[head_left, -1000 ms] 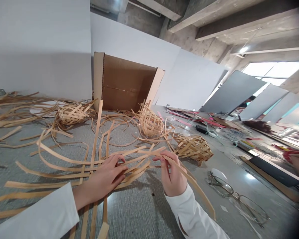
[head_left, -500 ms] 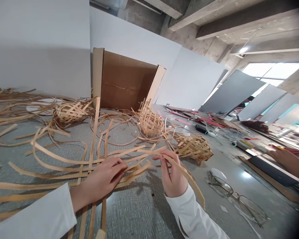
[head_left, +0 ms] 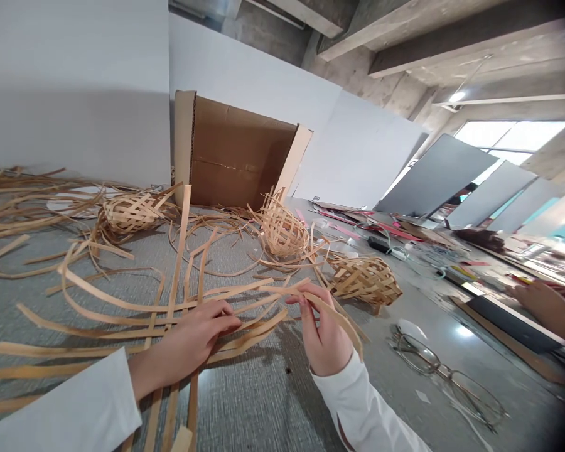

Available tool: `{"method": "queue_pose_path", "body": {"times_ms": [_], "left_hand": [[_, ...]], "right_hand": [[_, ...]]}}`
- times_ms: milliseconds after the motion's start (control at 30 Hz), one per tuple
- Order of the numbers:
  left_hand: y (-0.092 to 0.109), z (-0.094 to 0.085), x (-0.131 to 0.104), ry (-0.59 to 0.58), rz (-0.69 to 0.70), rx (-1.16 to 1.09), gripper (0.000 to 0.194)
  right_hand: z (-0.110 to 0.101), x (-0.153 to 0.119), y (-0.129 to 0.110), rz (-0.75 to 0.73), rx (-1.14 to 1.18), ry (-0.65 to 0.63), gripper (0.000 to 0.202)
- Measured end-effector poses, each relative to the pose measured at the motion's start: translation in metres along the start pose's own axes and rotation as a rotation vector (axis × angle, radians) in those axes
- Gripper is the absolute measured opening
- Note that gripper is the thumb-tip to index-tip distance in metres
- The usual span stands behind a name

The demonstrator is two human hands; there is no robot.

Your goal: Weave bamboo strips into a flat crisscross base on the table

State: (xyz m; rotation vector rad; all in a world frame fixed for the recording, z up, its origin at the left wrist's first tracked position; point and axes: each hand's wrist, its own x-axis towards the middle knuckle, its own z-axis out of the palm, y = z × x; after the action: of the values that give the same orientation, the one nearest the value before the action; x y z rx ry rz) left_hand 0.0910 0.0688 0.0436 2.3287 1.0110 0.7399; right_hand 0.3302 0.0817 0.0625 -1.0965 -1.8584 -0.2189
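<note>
We lay our left hand (head_left: 193, 339) palm down over the crossed strips (head_left: 170, 314), which spread across the grey table (head_left: 249, 414) close in front of us. Its fingers sit near one another and curl; the tips are partly hidden, so we cannot fairly tell whether they grip a strip or only press down. With our right hand (head_left: 327, 333) we pinch a long strip (head_left: 343, 321) between thumb and forefinger, to the right of the crossing. One end of it bends down beside our knuckles, and the rest runs left toward the other strips, whose ends fan out on both sides of our left hand.

Beyond our hands we have three woven pieces: a left one (head_left: 132, 212), a middle one (head_left: 285, 232) near the cardboard box (head_left: 240, 150), and a right one (head_left: 367, 279) just past our right hand. A pair of glasses (head_left: 437, 364) lies to the right of our sleeve. At the far right we make out another person's hand (head_left: 543, 307), somewhat blurred.
</note>
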Motion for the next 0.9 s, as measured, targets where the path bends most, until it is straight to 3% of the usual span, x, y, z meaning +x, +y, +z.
{"method": "queue_pose_path", "body": {"times_ms": [200, 533, 900], "left_hand": [[-0.012, 0.006, 0.006, 0.13, -0.058, -0.107, 0.017], [-0.013, 0.01, 0.003, 0.112, -0.068, -0.08, 0.017], [-0.012, 0.014, 0.004, 0.186, -0.129, -0.087, 0.017]], "right_hand": [[0.0, 0.001, -0.002, 0.018, 0.026, 0.004, 0.012], [0.0, 0.0, -0.004, 0.032, 0.056, -0.014, 0.012], [0.003, -0.002, -0.001, 0.013, 0.106, 0.022, 0.014]]}}
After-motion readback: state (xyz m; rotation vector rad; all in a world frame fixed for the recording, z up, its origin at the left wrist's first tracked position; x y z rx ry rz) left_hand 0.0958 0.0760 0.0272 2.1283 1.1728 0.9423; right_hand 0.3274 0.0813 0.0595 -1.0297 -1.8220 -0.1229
